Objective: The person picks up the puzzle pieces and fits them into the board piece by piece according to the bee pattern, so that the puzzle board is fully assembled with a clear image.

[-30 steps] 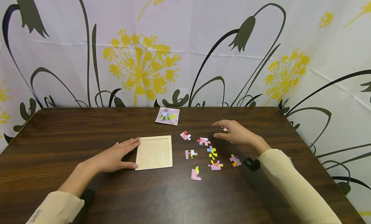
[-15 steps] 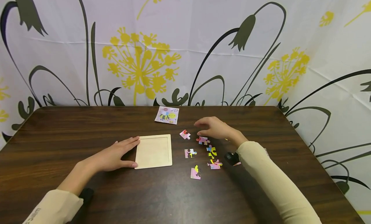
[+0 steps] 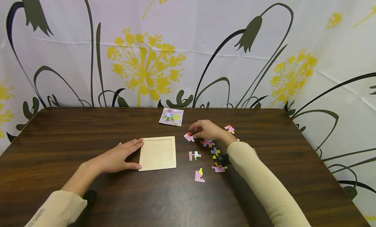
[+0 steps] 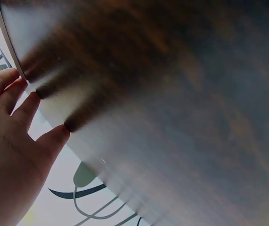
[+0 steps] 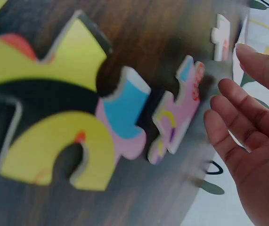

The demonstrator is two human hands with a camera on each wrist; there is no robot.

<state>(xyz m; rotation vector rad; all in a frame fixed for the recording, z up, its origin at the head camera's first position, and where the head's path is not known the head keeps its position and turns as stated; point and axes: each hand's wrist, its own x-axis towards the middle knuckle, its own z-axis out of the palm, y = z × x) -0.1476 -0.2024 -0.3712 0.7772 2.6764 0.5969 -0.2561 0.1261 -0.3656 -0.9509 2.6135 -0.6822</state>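
Note:
In the head view my left hand (image 3: 121, 156) rests at the left side of a shallow, pale wooden puzzle tray (image 3: 175, 156), thumb and fingertips on its edge. The left wrist view shows this hand's fingers (image 4: 52, 141) spread. My right hand (image 3: 208, 130) is over the upper puzzle pieces, its fingertips right at a pink corner piece (image 3: 188, 137) with red on it. Beyond the relaxed fingers (image 5: 238, 117) in the right wrist view, that same corner piece (image 5: 223, 40) lies on the table. Below the hand is another pink piece (image 3: 207, 143), partly covered in part by the hand's shadow.
Several more pieces lie around: a pink-and-white one (image 3: 194, 155), a pink-and-yellow one (image 3: 200, 176), a yellow-and-blue one (image 3: 215, 151) and a red-and-pink one (image 3: 229, 128). A bee picture card (image 3: 171, 117) lies near the back edge of the brown table (image 3: 117, 201), before a flowered curtain (image 3: 188, 67).
My right hand has moved left, from the far right pieces to the upper-left corner piece, uncovering the red-and-pink piece. My left hand has stayed at the tray.

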